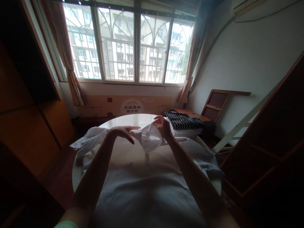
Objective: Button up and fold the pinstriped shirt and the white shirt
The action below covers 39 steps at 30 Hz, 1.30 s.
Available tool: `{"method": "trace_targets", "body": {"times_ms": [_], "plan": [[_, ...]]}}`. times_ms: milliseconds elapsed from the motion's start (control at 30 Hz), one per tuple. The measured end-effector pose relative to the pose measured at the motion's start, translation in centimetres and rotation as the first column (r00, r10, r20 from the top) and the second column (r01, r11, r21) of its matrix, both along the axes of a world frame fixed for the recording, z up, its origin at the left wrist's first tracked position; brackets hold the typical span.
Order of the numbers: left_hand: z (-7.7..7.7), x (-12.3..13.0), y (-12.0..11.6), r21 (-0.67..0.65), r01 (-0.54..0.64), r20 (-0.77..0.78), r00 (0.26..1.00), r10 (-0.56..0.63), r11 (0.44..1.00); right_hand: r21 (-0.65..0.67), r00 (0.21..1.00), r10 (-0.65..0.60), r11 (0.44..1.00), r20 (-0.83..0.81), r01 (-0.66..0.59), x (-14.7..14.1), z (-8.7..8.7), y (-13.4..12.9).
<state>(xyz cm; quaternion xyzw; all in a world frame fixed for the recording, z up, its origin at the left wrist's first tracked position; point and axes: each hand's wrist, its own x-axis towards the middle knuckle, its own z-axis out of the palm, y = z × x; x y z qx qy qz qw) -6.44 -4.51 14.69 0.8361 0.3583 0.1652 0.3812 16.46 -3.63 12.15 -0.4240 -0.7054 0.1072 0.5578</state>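
Note:
A white garment (142, 180) lies spread over a round white table (128, 118), with one sleeve reaching out at the left and another part at the right. Near the far edge, its collar area (150, 139) is raised between my hands. My right hand (162, 125) pinches the white cloth at the collar's right side, fingers bent together. My left hand (124, 132) is at the collar's left side, thumb and fingers apart, the fingertips at the cloth. No firm hold by the left hand shows.
A black-and-white striped folded cloth (184, 120) lies on a white stack (188, 131) behind the table at the right. Beyond are a wooden chair (215, 104) and a long printed box (99, 104) under the window. A pale metal frame (235, 134) leans at the right.

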Motion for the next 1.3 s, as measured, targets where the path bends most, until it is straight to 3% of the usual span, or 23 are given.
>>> {"method": "trace_targets", "body": {"times_ms": [133, 233, 367, 467, 533, 700, 800, 867, 933, 967, 1033, 1100, 1133, 1200, 1300], "plan": [[-1.1, 1.6, 0.7, -0.017, 0.081, 0.090, 0.993, -0.079, 0.997, -0.014, 0.995, 0.097, 0.995, 0.002, -0.097, -0.1, 0.0, -0.3], [-2.0, 2.1, 1.7, 0.007, 0.051, 0.152, 0.987, -0.052, 0.999, -0.049, 0.980, 0.198, 0.979, 0.007, -0.197, -0.2, -0.1, -0.2], [-3.3, 1.9, 3.2, 0.143, -0.136, 0.204, 0.973, 0.105, 0.980, -0.087, 0.964, 0.264, 0.961, -0.014, -0.264, -0.1, 0.0, 0.1], [-4.2, 2.0, 4.0, 0.269, -0.318, 0.285, 0.928, 0.240, 0.909, -0.131, 0.955, 0.294, 0.946, -0.047, -0.298, 0.4, 0.2, 0.3], [-4.7, 2.2, 4.4, 0.307, -0.369, 0.314, 0.909, 0.272, 0.877, -0.232, 0.946, 0.325, 0.919, -0.011, -0.319, 1.1, 0.3, 0.4], [-5.8, 2.0, 5.0, 0.259, -0.341, 0.295, 0.919, 0.262, 0.903, -0.438, 0.898, 0.333, 0.880, 0.289, -0.185, 3.5, -0.1, 0.6], [-5.8, 1.6, 5.1, 0.202, -0.312, 0.298, 0.922, 0.245, 0.928, -0.464, 0.841, 0.345, 0.876, 0.417, -0.130, 4.3, -0.2, 0.8], [-5.7, 1.6, 5.0, 0.184, -0.345, 0.348, 0.899, 0.267, 0.920, -0.409, 0.827, 0.333, 0.902, 0.452, -0.139, 4.2, -0.2, 0.9], [-5.5, 1.8, 4.9, 0.209, -0.502, 0.463, 0.807, 0.368, 0.839, -0.241, 0.880, 0.155, 0.969, 0.448, -0.048, 3.6, -0.2, 0.9], [-5.4, 2.0, 4.9, 0.235, -0.616, 0.529, 0.730, 0.433, 0.752, -0.124, 0.907, -0.002, 0.991, 0.421, 0.059, 3.2, -0.3, 0.8], [-5.3, 2.2, 4.8, 0.297, -0.803, 0.634, 0.570, 0.522, 0.516, 0.077, 0.894, -0.301, 0.953, 0.331, 0.292, 2.3, -0.6, 0.7], [-5.2, 2.5, 4.7, 0.362, -0.869, 0.675, 0.493, 0.548, 0.336, 0.184, 0.852, -0.435, 0.899, 0.291, 0.397, 1.5, -0.8, 0.6], [-5.2, 2.5, 4.6, 0.393, -0.869, 0.675, 0.494, 0.549, 0.300, 0.204, 0.845, -0.443, 0.895, 0.300, 0.397, 1.2, -1.0, 0.6], [-5.2, 2.8, 4.7, 0.440, -0.846, 0.647, 0.531, 0.547, 0.300, 0.202, 0.843, -0.424, 0.904, 0.330, 0.376, 0.6, -1.3, 0.7], [-5.7, 3.4, 5.0, 0.511, -0.765, 0.511, 0.638, 0.576, 0.393, 0.160, 0.844, -0.379, 0.926, 0.380, 0.343, 0.1, -2.2, 1.0]]}}
